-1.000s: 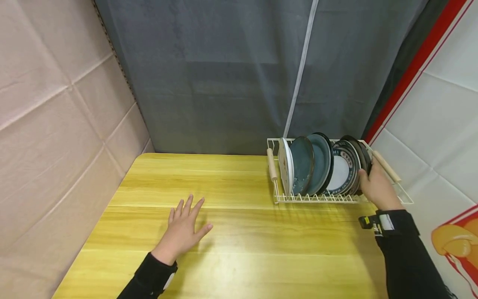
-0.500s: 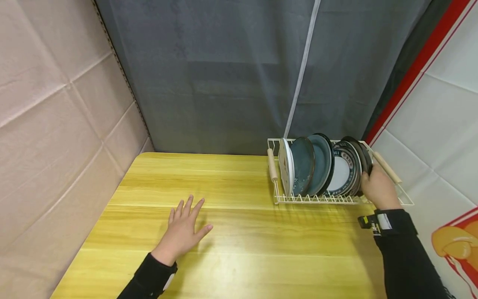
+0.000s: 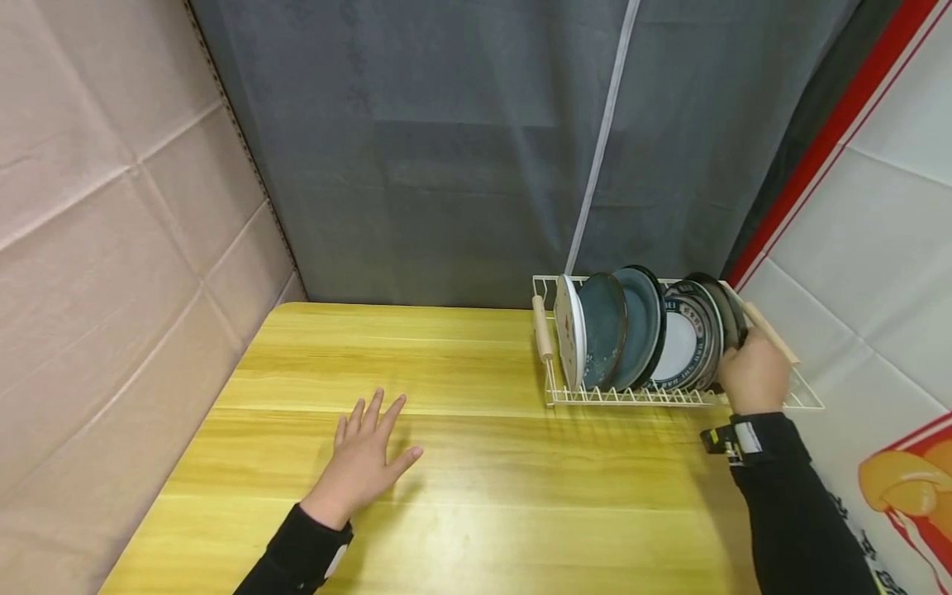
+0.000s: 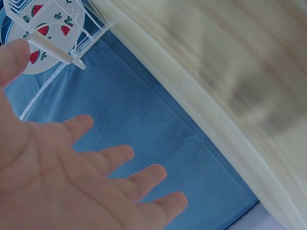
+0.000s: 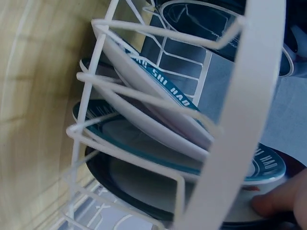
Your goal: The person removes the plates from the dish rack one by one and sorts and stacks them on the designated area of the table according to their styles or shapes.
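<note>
A white wire dish rack (image 3: pixel 632 398) with wooden handles stands at the table's back right, full of upright plates. My right hand (image 3: pixel 757 372) is at the rack's right end, gripping the dark-rimmed plate (image 3: pixel 735 307) at the outer side. In the right wrist view the thumb (image 5: pixel 283 201) presses on that plate's pale face; the other fingers are hidden. Beside it lean plates with a lettered teal band (image 5: pixel 268 165). My left hand (image 3: pixel 359 463) hovers over the table with fingers spread, holding nothing. The left wrist view shows its palm (image 4: pixel 62 177).
Blue-grey plates (image 3: pixel 634 330) and a white plate (image 3: pixel 568 330) with watermelon prints fill the rack's left side. A wooden table (image 3: pixel 461 487) lies under both hands. A grey curtain (image 3: pixel 416 165) hangs behind, with pale cloth walls (image 3: pixel 134 289) at the sides.
My right hand has turned, its wrist and forearm swinging a little left. The dark-rimmed plate has shifted slightly right, away from the lettered plates. My left hand has barely moved.
</note>
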Demonstrator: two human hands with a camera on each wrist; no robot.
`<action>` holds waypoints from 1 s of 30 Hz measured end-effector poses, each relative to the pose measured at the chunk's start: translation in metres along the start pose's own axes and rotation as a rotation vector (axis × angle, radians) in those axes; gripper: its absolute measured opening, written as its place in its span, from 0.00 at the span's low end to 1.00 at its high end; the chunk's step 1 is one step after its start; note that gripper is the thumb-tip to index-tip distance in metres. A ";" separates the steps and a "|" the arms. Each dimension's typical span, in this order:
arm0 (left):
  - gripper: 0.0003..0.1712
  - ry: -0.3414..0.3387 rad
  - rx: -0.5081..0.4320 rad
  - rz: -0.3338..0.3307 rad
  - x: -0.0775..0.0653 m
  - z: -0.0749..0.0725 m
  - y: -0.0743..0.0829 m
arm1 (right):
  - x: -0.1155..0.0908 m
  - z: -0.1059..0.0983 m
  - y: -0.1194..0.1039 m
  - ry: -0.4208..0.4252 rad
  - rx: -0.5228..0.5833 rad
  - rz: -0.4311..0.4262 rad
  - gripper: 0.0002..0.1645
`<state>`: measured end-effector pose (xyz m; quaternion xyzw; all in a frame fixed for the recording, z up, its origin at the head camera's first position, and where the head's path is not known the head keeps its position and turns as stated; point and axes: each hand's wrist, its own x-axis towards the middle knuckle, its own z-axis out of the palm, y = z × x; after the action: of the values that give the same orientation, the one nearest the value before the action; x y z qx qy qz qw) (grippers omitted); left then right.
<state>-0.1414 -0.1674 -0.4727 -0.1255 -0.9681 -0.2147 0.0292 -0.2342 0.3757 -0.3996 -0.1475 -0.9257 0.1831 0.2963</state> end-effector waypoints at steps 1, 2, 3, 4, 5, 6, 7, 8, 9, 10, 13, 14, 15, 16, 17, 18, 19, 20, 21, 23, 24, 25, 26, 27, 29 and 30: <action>0.48 -0.001 0.003 0.002 0.000 0.000 0.000 | -0.001 0.000 0.000 0.009 0.002 0.015 0.14; 0.48 -0.004 0.007 0.002 0.000 0.001 0.000 | -0.001 -0.001 0.000 0.024 0.006 0.027 0.16; 0.48 -0.007 0.008 0.002 0.000 0.001 0.000 | -0.001 -0.002 0.000 0.044 0.015 0.040 0.17; 0.48 -0.008 0.009 0.002 0.000 0.001 -0.001 | -0.002 -0.004 0.000 0.068 0.030 0.054 0.18; 0.48 -0.012 0.007 0.001 0.000 0.001 -0.001 | -0.002 -0.007 -0.001 0.091 0.044 0.068 0.19; 0.48 -0.014 0.003 0.000 0.000 0.002 -0.001 | -0.003 -0.010 -0.001 0.118 0.057 0.083 0.20; 0.48 -0.013 -0.004 -0.001 0.000 0.002 -0.002 | -0.003 -0.014 -0.001 0.146 0.072 0.097 0.20; 0.48 -0.010 -0.007 -0.002 0.000 0.002 -0.002 | -0.004 -0.017 -0.001 0.177 0.087 0.108 0.21; 0.47 -0.006 -0.011 -0.001 0.000 0.001 -0.002 | -0.005 -0.021 -0.001 0.210 0.109 0.120 0.21; 0.47 -0.003 -0.012 0.002 0.000 0.001 -0.002 | -0.007 -0.024 -0.002 0.233 0.122 0.133 0.22; 0.47 0.000 -0.013 0.007 0.002 0.000 -0.003 | -0.011 -0.032 -0.002 0.308 0.150 0.157 0.22; 0.47 -0.003 -0.012 0.009 0.002 0.000 -0.002 | -0.012 -0.034 -0.002 0.329 0.159 0.164 0.23; 0.47 -0.008 -0.015 0.010 0.003 0.000 -0.002 | -0.013 -0.035 -0.002 0.350 0.168 0.168 0.23; 0.47 -0.014 -0.014 0.009 0.003 0.000 -0.002 | -0.013 -0.037 -0.002 0.366 0.171 0.173 0.23; 0.47 -0.017 -0.017 0.006 0.003 -0.001 -0.002 | -0.013 -0.039 -0.002 0.388 0.180 0.176 0.23; 0.48 -0.021 -0.020 0.004 0.003 -0.001 -0.002 | -0.014 -0.040 -0.002 0.406 0.188 0.179 0.23; 0.48 -0.023 -0.023 0.001 0.003 -0.001 -0.001 | -0.014 -0.041 -0.002 0.419 0.196 0.192 0.24; 0.48 -0.025 -0.024 -0.001 0.002 -0.001 -0.001 | -0.014 -0.043 -0.002 0.434 0.207 0.201 0.24; 0.48 -0.027 -0.025 -0.003 0.002 0.000 -0.001 | -0.014 -0.044 -0.002 0.451 0.218 0.204 0.24; 0.48 -0.028 -0.022 -0.005 0.002 -0.001 -0.001 | -0.015 -0.047 -0.002 0.483 0.236 0.205 0.24; 0.47 -0.029 -0.022 -0.004 0.002 -0.001 -0.002 | -0.015 -0.048 -0.003 0.497 0.244 0.201 0.24; 0.47 -0.027 -0.022 -0.003 0.002 -0.001 -0.002 | -0.016 -0.049 -0.003 0.510 0.249 0.198 0.24; 0.47 -0.028 -0.023 -0.003 0.002 -0.001 -0.002 | -0.017 -0.050 -0.004 0.526 0.252 0.184 0.24; 0.47 -0.028 -0.021 -0.002 0.002 -0.001 -0.003 | -0.017 -0.052 -0.005 0.541 0.254 0.175 0.24; 0.48 -0.031 -0.025 0.000 0.002 0.000 -0.003 | -0.019 -0.054 -0.008 0.565 0.243 0.165 0.25; 0.48 -0.032 -0.023 0.001 0.002 0.000 -0.004 | -0.020 -0.056 -0.009 0.577 0.239 0.167 0.25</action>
<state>-0.1441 -0.1704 -0.4739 -0.1296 -0.9658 -0.2240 0.0125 -0.1867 0.3737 -0.3633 -0.2330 -0.7600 0.2650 0.5457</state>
